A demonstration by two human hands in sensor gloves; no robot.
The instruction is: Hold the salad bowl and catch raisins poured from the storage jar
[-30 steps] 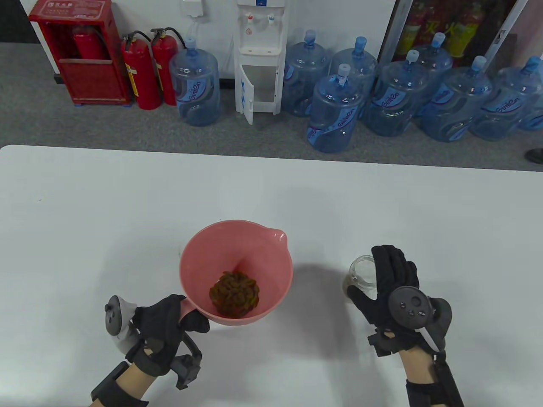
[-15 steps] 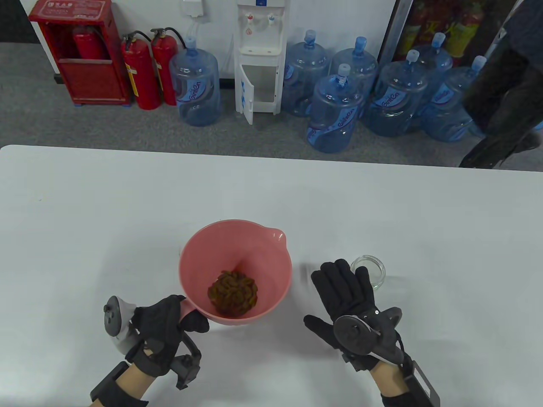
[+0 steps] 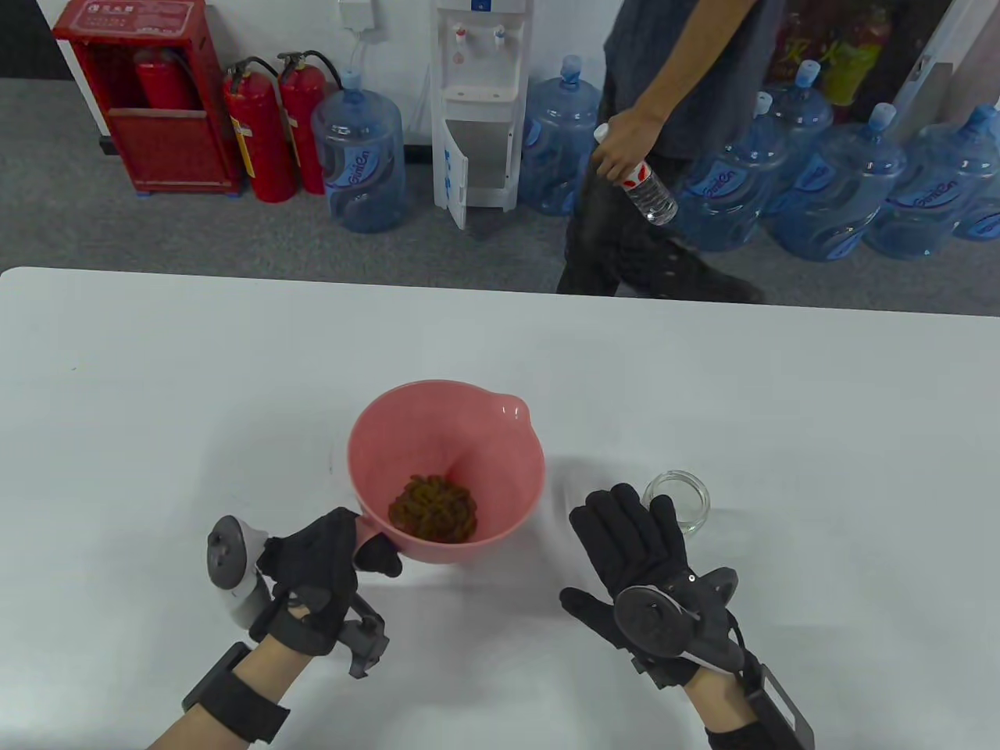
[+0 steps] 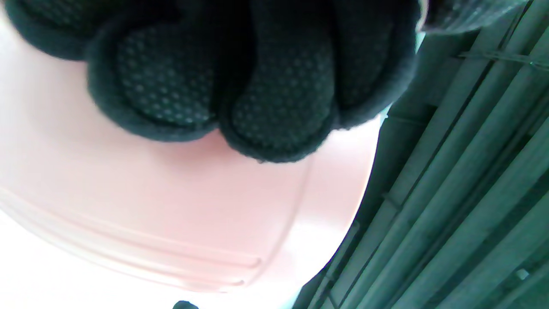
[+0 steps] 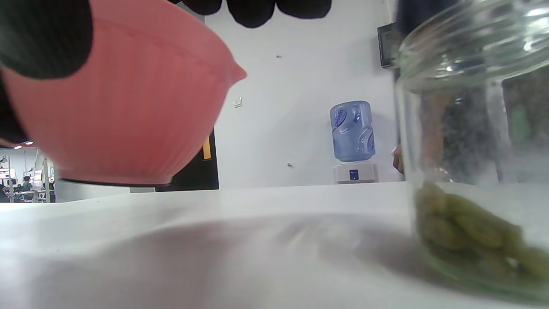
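Bowl: pink salad bowl [image 3: 446, 469], off the table, spout pointing far-right, raisins [image 3: 433, 510] inside.
Left hand [image 3: 328, 558]: grips its handle.
Right hand [image 3: 637, 547]: flat, fingers spread, holds nothing.
Jar: storage jar [image 3: 678, 501] stands upright.

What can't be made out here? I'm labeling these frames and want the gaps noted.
- Bowl inside: left wrist view shows only its outer wall; fingers cover the top.
- Jar in right wrist view: cut off by the right edge, blurred.
- Left hand grip: table view hides the fingers under the handle.
- Jar contents: too small from above.
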